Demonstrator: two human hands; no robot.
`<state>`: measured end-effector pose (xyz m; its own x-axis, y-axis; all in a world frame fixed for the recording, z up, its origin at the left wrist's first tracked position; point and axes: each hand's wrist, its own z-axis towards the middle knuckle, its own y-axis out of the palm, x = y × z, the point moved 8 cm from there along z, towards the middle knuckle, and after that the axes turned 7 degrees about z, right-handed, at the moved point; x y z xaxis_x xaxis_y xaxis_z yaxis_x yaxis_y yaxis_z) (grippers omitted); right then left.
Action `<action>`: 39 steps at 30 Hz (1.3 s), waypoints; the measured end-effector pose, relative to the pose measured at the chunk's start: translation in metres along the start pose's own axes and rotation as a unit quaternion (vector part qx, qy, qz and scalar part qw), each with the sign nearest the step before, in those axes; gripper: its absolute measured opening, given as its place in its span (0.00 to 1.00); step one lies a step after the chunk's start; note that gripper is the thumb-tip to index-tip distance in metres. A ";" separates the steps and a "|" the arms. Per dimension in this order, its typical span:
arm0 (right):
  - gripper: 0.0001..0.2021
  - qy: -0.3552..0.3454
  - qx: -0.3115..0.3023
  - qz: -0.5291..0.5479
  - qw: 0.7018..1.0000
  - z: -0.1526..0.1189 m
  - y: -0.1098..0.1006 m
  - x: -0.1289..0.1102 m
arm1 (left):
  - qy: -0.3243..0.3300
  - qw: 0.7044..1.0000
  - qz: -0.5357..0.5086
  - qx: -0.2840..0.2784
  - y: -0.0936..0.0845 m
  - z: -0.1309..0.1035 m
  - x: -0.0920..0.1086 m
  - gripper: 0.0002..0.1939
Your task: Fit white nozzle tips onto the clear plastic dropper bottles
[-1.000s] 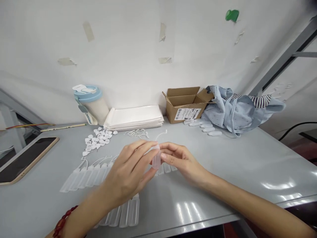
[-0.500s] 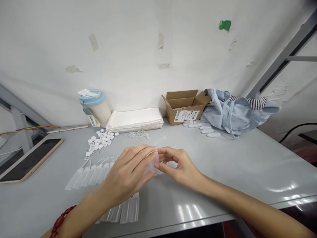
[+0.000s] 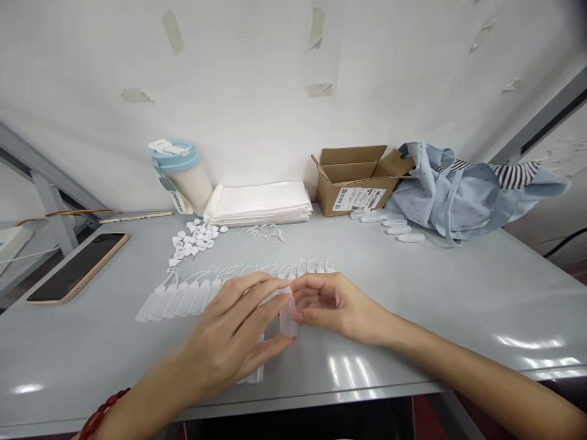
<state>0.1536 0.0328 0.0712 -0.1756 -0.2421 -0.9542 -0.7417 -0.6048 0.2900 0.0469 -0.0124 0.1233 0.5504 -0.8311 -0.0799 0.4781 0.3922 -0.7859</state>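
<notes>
- My left hand [image 3: 224,330] grips a smooth, translucent cylindrical bottle [image 3: 288,319] between fingers and thumb, above the glossy table [image 3: 389,269].
- My right hand [image 3: 346,308], loosely curled, holds its other side with fingertips.
- Beyond lie similar bottles [image 3: 183,299], thin white loops [image 3: 263,233], cone-shaped caps [image 3: 197,238], a cardboard box [image 3: 358,189], and crumpled blue fabric [image 3: 463,198].

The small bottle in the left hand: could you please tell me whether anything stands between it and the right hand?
Nothing visible does: the left hand holds the small bottle, and the right hand touches its side with the thumb.
</notes>
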 end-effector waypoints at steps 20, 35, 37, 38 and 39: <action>0.12 0.077 -0.005 -0.223 0.972 -0.001 -0.056 -0.026 | -0.067 0.967 -0.107 -0.221 0.034 -0.055 0.008 0.19; 0.11 0.041 0.020 -0.232 0.972 -0.001 -0.057 -0.028 | -0.041 0.970 -0.039 -0.237 0.034 -0.054 0.008 0.19; 0.11 0.036 0.029 -0.237 0.970 -0.001 -0.060 -0.030 | -0.041 0.972 -0.039 -0.230 0.032 -0.054 0.007 0.19; 0.11 0.033 0.039 -0.243 0.969 -0.001 -0.062 -0.032 | -0.042 0.973 -0.038 -0.222 0.031 -0.054 0.006 0.20; 0.11 0.029 0.052 -0.250 0.966 -0.001 -0.065 -0.035 | -0.044 0.975 -0.035 -0.213 0.028 -0.054 0.004 0.21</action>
<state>0.2089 0.0798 0.0854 0.2557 0.0170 -0.9666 -0.7858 -0.5788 -0.2180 0.0253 -0.0256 0.0675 0.5927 -0.8051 0.0220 0.1998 0.1205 -0.9724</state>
